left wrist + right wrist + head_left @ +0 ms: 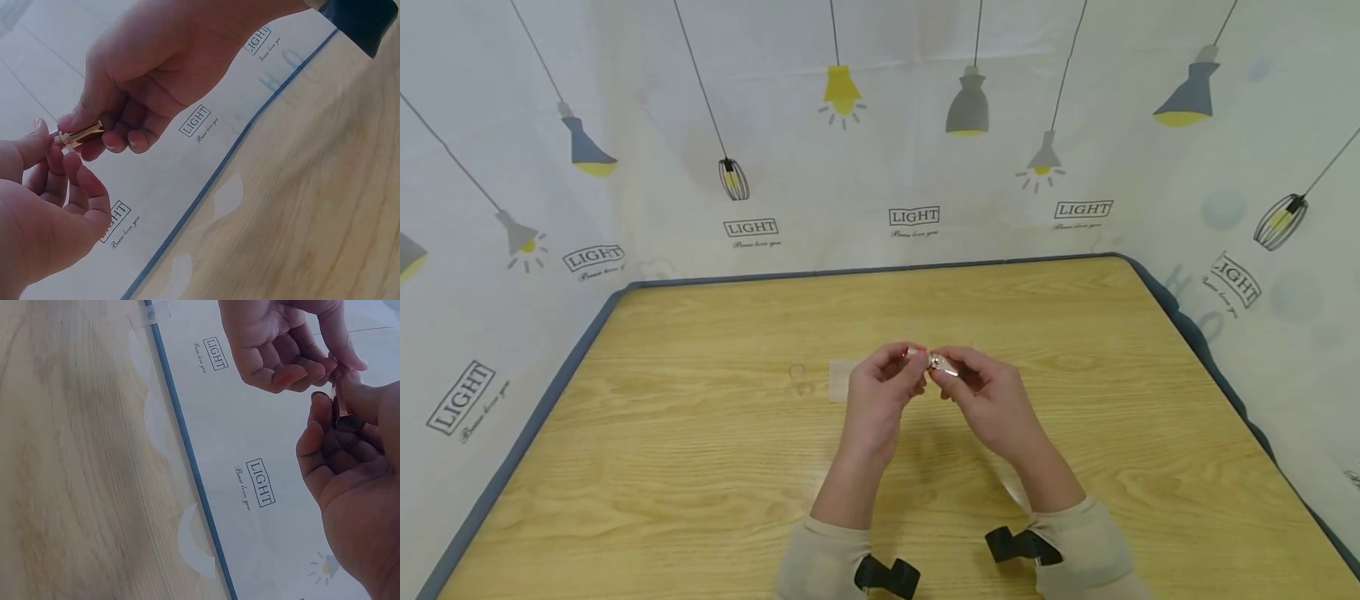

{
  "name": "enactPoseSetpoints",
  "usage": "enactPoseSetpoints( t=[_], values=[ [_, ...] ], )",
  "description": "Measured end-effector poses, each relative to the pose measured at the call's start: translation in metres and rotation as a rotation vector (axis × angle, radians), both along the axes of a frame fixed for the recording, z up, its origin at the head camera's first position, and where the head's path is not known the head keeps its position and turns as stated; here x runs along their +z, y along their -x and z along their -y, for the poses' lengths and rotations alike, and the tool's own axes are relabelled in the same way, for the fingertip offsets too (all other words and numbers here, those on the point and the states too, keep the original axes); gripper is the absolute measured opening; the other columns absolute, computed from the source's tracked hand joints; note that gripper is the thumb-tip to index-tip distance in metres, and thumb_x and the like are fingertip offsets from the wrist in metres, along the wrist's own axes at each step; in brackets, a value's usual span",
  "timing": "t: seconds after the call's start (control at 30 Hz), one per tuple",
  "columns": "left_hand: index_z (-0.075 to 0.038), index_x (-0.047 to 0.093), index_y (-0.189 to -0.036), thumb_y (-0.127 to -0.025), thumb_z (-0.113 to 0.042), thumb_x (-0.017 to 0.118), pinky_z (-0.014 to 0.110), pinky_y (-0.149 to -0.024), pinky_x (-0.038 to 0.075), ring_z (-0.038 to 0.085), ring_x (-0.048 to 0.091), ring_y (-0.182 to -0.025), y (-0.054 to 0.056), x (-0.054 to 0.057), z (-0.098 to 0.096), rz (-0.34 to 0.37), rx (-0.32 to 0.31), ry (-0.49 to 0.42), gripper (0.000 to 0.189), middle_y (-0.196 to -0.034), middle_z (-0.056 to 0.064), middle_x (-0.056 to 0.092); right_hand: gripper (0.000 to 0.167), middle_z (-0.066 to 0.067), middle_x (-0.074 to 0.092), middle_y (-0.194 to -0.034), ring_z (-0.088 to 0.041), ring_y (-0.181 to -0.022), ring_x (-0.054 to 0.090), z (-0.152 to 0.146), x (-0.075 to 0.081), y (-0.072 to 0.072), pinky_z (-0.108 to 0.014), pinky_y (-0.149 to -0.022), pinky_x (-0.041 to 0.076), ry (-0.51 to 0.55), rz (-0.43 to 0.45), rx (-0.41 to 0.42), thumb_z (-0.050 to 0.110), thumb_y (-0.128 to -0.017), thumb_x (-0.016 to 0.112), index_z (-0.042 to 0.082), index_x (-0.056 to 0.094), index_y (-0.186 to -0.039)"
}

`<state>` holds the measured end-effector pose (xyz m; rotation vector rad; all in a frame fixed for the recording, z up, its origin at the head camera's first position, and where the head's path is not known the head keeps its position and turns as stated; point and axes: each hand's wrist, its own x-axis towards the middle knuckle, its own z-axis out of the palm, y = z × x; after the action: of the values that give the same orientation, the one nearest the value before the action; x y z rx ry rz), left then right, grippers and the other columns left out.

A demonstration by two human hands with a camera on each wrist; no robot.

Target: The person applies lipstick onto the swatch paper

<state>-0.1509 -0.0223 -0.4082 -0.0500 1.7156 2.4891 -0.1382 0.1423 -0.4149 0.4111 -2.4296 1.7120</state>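
Both hands meet over the middle of the table, raised in front of the printed cloth. Between them is a small shiny gold tube (943, 365) with a collar around it, shaped like a lipstick case. My right hand (1000, 404) pinches its wider body between thumb and fingers; the round dark end of the tube (349, 423) shows in the right wrist view. With thumb and fingertips, my left hand (876, 396) pinches the narrower end, which the fingers mostly hide. In the left wrist view the gold tube (84, 134) bridges the two sets of fingertips.
A wood-grain table (700, 467) with a blue edge strip (535, 425) lies below. A clear patch (839, 382) is on it left of the hands. White cloth (865, 175) printed with lamps surrounds the table.
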Motion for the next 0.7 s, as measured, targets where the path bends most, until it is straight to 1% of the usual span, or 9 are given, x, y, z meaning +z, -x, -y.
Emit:
enactPoseSetpoints(
  t=[0.1, 0.2, 0.27, 0.37, 0.47, 0.53, 0.6, 0.7],
  values=[
    [0.0, 0.074, -0.112, -0.102, -0.007, 0.071, 0.021, -0.075, 0.056, 0.008, 0.061, -0.08, -0.0002, -0.0007, -0.0001, -0.006, -0.014, -0.054, 0.013, -0.09, -0.004, 0.067, 0.025, -0.015, 0.075, -0.101, -0.01, -0.079, 0.066, 0.0005, -0.0004, -0.0003, -0.024, -0.072, 0.06, -0.005, 0.004, -0.005, 0.013, -0.106, 0.067, 0.003, 0.073, -0.128],
    [0.0, 0.073, -0.112, -0.104, -0.004, 0.066, 0.021, -0.076, 0.055, 0.009, 0.06, -0.083, -0.0006, -0.0016, 0.0009, -0.02, -0.058, -0.11, 0.011, -0.093, -0.003, 0.066, 0.026, -0.014, 0.074, -0.099, -0.012, -0.079, 0.066, 0.0008, -0.0013, -0.0005, -0.026, -0.072, 0.06, -0.006, 0.008, -0.006, 0.013, -0.106, 0.066, 0.002, 0.073, -0.128],
    [-0.001, 0.072, -0.113, -0.105, -0.002, 0.062, 0.021, -0.075, 0.053, 0.01, 0.06, -0.085, -0.001, -0.0023, 0.0021, -0.019, -0.095, -0.144, 0.012, -0.096, -0.003, 0.066, 0.026, -0.017, 0.074, -0.099, -0.013, -0.079, 0.067, 0.0011, -0.0017, -0.0007, -0.028, -0.072, 0.061, -0.002, 0.011, -0.005, 0.012, -0.106, 0.066, 0.0, 0.073, -0.128],
    [-0.002, 0.07, -0.116, -0.107, 0.0, 0.058, 0.021, -0.076, 0.052, 0.009, 0.059, -0.089, -0.0015, -0.0031, 0.0043, -0.007, -0.141, -0.171, 0.016, -0.1, -0.002, 0.065, 0.026, -0.021, 0.074, -0.101, -0.014, -0.08, 0.068, 0.0013, -0.0016, -0.0017, -0.028, -0.073, 0.061, 0.012, 0.025, 0.002, 0.011, -0.106, 0.066, -0.001, 0.072, -0.128],
    [-0.004, 0.067, -0.122, -0.108, 0.0, 0.056, 0.021, -0.076, 0.051, 0.009, 0.057, -0.09, -0.0018, -0.0034, 0.0056, 0.0, -0.17, -0.186, 0.019, -0.101, -0.003, 0.063, 0.027, -0.023, 0.073, -0.103, -0.013, -0.081, 0.068, 0.0014, -0.001, -0.0026, -0.024, -0.073, 0.06, 0.016, 0.027, 0.004, 0.011, -0.106, 0.065, -0.002, 0.072, -0.129],
    [-0.006, 0.064, -0.125, -0.108, -0.003, 0.056, 0.021, -0.076, 0.05, 0.01, 0.057, -0.089, -0.0018, -0.0031, 0.0052, -0.001, -0.177, -0.189, 0.019, -0.1, -0.003, 0.062, 0.027, -0.021, 0.074, -0.105, -0.011, -0.082, 0.068, 0.0012, -0.0003, -0.0029, -0.023, -0.074, 0.06, 0.014, 0.024, 0.003, 0.011, -0.106, 0.065, -0.001, 0.071, -0.13],
    [-0.007, 0.062, -0.123, -0.108, -0.006, 0.058, 0.021, -0.076, 0.05, 0.009, 0.056, -0.088, -0.0016, -0.0029, 0.004, 0.0, -0.168, -0.191, 0.015, -0.099, -0.004, 0.062, 0.027, -0.019, 0.075, -0.107, -0.01, -0.082, 0.068, 0.0009, 0.0005, -0.0033, -0.023, -0.075, 0.06, 0.006, 0.017, -0.002, 0.011, -0.106, 0.065, 0.0, 0.071, -0.13],
    [-0.01, 0.058, -0.114, -0.107, -0.008, 0.062, 0.02, -0.074, 0.049, 0.009, 0.056, -0.084, -0.0017, -0.0023, 0.0017, 0.008, -0.124, -0.18, 0.008, -0.097, -0.004, 0.063, 0.027, -0.016, 0.075, -0.108, -0.009, -0.082, 0.067, 0.0007, 0.0012, -0.0034, -0.023, -0.075, 0.06, -0.003, 0.019, -0.004, 0.011, -0.106, 0.065, 0.002, 0.071, -0.131]
  ],
)
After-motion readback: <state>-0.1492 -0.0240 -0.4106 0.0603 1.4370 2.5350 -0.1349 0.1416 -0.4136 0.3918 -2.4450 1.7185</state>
